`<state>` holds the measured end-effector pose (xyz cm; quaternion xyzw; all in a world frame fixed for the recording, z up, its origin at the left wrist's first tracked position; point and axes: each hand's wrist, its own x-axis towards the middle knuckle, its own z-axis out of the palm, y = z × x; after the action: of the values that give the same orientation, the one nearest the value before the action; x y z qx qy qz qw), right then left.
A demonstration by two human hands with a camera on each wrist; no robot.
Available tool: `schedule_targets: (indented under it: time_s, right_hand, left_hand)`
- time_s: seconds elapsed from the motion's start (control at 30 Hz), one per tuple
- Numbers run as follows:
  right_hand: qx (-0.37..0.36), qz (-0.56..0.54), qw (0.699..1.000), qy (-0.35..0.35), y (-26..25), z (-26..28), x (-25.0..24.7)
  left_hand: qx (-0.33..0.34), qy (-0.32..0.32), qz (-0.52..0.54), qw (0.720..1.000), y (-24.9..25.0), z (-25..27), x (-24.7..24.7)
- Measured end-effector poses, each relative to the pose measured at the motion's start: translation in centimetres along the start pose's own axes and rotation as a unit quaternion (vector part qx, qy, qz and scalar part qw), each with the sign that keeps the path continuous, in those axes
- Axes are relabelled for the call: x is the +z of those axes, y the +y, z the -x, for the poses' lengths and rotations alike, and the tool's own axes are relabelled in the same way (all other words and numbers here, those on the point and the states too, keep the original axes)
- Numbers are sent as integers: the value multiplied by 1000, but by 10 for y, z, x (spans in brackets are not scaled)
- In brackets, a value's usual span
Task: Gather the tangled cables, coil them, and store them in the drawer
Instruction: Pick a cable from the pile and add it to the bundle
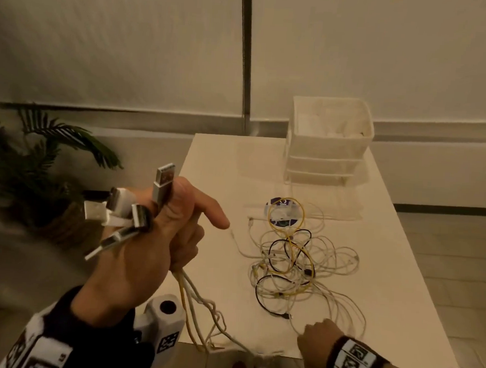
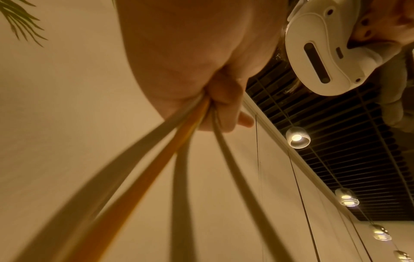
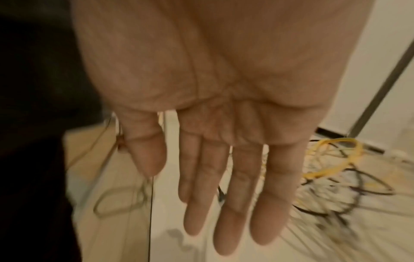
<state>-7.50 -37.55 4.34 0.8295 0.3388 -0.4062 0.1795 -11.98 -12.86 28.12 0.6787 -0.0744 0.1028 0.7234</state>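
plainly the cables (image 1: 288, 260) are light, limp and springy, apt to snag one another; most lie knotted mid-worktop (image 1: 214, 165), before the drawers (image 1: 328, 149). the left hand (image 1: 147, 235) has its grip curled round a bundle just below the plugs (image 1: 126, 208), the best hold. the right hand (image 3: 224, 124), fingers straight and holding nothing, hovers by the tangle's near edge.

Head cam looks forward and down over the table (image 1: 214, 165), taking in both hands and the cables (image 1: 291, 260). Left wrist cam sits right against the palm, tilted up at the ceiling lights (image 2: 298, 138). Right wrist cam looks down along the fingers (image 3: 237, 186), so those 2 views share the cable pile (image 3: 331, 177).
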Motion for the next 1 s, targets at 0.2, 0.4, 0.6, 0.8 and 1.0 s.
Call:
schedule_targets:
  time_s: [0.2,0.4,0.6,0.8,1.0]
  right_hand:
    - [-26,-205,956,210,-18,-92,-105]
    - [75,-209,946,237,-26,-193,-147]
    - [92,-190,955,209,-21,-215,-126]
    - [17,-537,764,359,39,-145,-161]
    - [-164,-828,348,408,112,-6,-209]
  left_hand:
    - [-1,13,-1,1000,-8,1,-16]
    - [-88,63,31,994,-38,-10,-31]
    - [-122,117,31,985,-48,-16,-47]
    - [-133,124,87,980,-61,-41,-46]
    - [-137,56,97,984,-60,-81,-12]
